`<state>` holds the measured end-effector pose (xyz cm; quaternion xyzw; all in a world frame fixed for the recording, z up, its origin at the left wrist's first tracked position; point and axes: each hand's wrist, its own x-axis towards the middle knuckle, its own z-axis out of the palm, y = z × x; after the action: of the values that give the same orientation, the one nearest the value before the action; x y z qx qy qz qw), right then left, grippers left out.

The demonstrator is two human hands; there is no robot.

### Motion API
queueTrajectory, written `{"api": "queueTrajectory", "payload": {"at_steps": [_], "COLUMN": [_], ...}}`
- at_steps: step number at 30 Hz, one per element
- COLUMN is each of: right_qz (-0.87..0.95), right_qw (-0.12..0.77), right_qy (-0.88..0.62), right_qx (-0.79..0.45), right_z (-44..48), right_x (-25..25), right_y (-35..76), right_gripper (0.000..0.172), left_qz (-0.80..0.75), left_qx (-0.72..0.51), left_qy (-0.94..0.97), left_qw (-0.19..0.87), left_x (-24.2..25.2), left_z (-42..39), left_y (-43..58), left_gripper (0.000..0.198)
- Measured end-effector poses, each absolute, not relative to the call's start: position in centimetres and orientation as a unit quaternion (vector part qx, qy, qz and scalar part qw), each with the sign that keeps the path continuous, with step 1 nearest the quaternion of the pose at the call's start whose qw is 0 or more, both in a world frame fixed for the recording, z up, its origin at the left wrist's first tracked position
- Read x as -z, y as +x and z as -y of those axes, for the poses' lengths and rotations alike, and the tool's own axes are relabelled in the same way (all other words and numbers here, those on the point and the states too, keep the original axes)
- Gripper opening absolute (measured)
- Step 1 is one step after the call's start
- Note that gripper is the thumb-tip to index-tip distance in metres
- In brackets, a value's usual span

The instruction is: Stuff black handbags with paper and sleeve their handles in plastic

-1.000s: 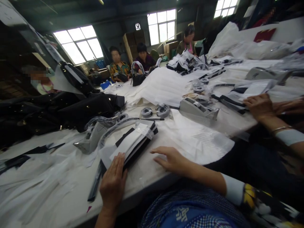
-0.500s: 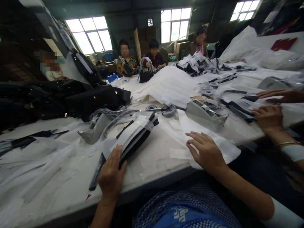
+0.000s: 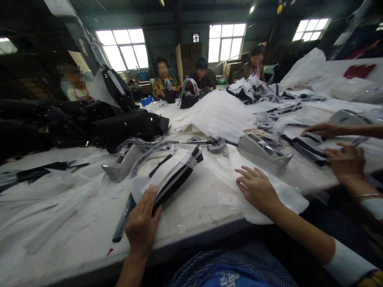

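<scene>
My left hand (image 3: 143, 221) lies over the near end of a bundle of black strips (image 3: 176, 175), fingers on its white wrapping and thumb along its side. Clear film bands the bundle's far end. From under its near end a dark film-covered strap (image 3: 122, 223) sticks out towards the table edge. My right hand (image 3: 259, 190) hovers over or rests on a thin white sheet (image 3: 289, 201); which of the two I cannot tell. Its fingers are spread and hold nothing. A small clear piece of film (image 3: 227, 198) lies just left of it.
Grey tape dispensers (image 3: 261, 149) (image 3: 121, 165) stand beyond both hands. Black bags (image 3: 125, 127) are heaped at the left. White sheets (image 3: 221, 111) pile up mid-table. A co-worker's hands (image 3: 347, 161) handle black strips at the right. Several people sit across the table.
My view has tilted up a little. Both my hands stay nearly in place. The co-worker's far hand at the right has reached left over the strips, and a person opposite has lowered a black bag.
</scene>
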<state>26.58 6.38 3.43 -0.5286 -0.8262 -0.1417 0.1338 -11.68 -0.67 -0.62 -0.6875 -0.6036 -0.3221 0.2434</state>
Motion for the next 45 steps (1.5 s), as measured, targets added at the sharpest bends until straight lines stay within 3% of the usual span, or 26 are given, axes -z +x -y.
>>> {"api": "queueTrajectory", "payload": {"at_steps": [5, 8, 10, 18, 22, 27, 32, 36, 39, 41, 45], "right_qz": [0.823, 0.82, 0.825, 0.731, 0.721, 0.818, 0.836, 0.865, 0.894, 0.9, 0.92], "right_qw": [0.1, 0.064, 0.066, 0.214, 0.247, 0.212, 0.239, 0.133, 0.029, 0.024, 0.094], "right_qy": [-0.543, -0.559, -0.555, -0.608, -0.602, -0.516, -0.494, -0.476, -0.406, -0.401, -0.377], "right_qx": [0.136, 0.104, 0.088, 0.224, 0.238, 0.143, 0.029, -0.081, -0.187, -0.171, -0.06], "right_z": [-8.4, -9.8, -10.7, -14.4, -12.9, -8.8, -8.4, -8.4, -7.6, -7.4, -7.5], "right_x": [-3.2, -2.8, -2.9, -8.7, -11.6, -12.3, -13.2, -11.3, -8.5, -7.2, -5.5], "right_y": [26.0, 26.0, 26.3, 26.9, 24.1, 19.5, 16.6, 14.5, 13.6, 13.5, 14.1], "right_gripper": [0.029, 0.016, 0.019, 0.022, 0.025, 0.024, 0.017, 0.022, 0.043, 0.049, 0.042], "left_qz": [0.608, 0.607, 0.607, 0.615, 0.618, 0.618, 0.627, 0.628, 0.633, 0.641, 0.652], "left_qx": [0.329, 0.328, 0.326, 0.33, 0.347, 0.365, 0.365, 0.374, 0.392, 0.406, 0.423], "left_qy": [-0.676, -0.676, -0.677, -0.67, -0.661, -0.65, -0.646, -0.641, -0.627, -0.611, -0.587], "left_qw": [0.253, 0.259, 0.258, 0.253, 0.244, 0.249, 0.239, 0.233, 0.229, 0.227, 0.226], "left_x": [0.5, 0.6, 0.7, 1.1, 1.2, 0.9, 0.8, 0.8, 0.5, 0.2, 0.1], "left_z": [0.7, 0.8, 0.9, 0.6, 0.6, 0.8, 0.7, 0.8, 0.9, 1.0, 1.1], "left_y": [-11.6, -11.6, -11.6, -11.7, -11.8, -11.8, -11.6, -11.6, -11.6, -11.6, -11.6], "left_gripper": [0.066, 0.064, 0.063, 0.061, 0.062, 0.063, 0.065, 0.068, 0.07, 0.069, 0.069]}}
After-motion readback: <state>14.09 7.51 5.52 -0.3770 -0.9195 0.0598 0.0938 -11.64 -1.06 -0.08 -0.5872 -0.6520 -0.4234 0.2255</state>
